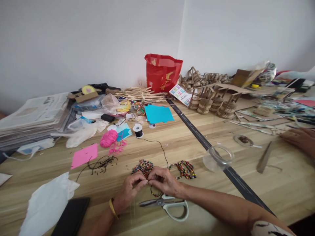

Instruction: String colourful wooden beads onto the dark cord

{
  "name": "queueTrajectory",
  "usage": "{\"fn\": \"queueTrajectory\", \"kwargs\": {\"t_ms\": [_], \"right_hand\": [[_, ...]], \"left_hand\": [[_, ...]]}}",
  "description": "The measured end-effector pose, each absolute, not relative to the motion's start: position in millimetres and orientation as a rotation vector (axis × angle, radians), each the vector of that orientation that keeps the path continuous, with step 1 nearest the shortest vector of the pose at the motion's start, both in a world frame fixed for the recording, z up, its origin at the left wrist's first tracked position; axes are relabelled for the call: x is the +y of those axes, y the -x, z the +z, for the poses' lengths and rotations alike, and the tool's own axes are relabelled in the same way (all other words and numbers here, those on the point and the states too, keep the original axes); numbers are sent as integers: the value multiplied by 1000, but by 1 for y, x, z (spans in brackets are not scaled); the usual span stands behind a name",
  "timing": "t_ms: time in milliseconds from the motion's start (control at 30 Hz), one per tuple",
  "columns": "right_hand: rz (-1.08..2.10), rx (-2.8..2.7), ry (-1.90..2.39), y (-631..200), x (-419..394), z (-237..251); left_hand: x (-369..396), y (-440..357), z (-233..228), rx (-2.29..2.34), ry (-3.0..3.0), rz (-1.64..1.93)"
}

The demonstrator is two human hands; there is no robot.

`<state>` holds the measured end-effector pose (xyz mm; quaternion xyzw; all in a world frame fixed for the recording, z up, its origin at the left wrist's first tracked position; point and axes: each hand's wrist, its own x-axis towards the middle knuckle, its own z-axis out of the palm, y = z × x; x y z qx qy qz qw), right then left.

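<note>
My left hand [128, 189] and my right hand [166, 182] meet fingertip to fingertip, both pinched on a thin black cord [161, 146]. The cord runs up to a white spool [138, 129] of black thread. Below my fingers hangs a small beaded loop [155, 194]. A heap of multicoloured beads [142, 167] lies just behind my hands, partly covered by them. To the right of it rest several beaded strands [185, 170]. White-handled scissors [176, 209] lie under my right wrist. The exact pinch point is too small to make out.
A clear tape roll [218, 158] and a flat blade [264, 158] lie right, near another person's hand [300, 140]. Pink yarn [108, 139], cord scraps [102, 164] and a black phone-like slab [71, 216] lie left. Small baskets [204, 104] and a red bag [163, 72] stand behind.
</note>
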<state>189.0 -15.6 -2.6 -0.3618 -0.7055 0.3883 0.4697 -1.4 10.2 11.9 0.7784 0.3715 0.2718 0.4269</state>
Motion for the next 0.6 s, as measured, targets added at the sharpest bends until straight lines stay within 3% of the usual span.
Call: {"fn": "queueTrajectory", "kwargs": {"t_ms": [600], "right_hand": [[1026, -1574, 920, -193, -11, -5]], "left_hand": [[12, -12, 29, 1035, -2008, 709]]}}
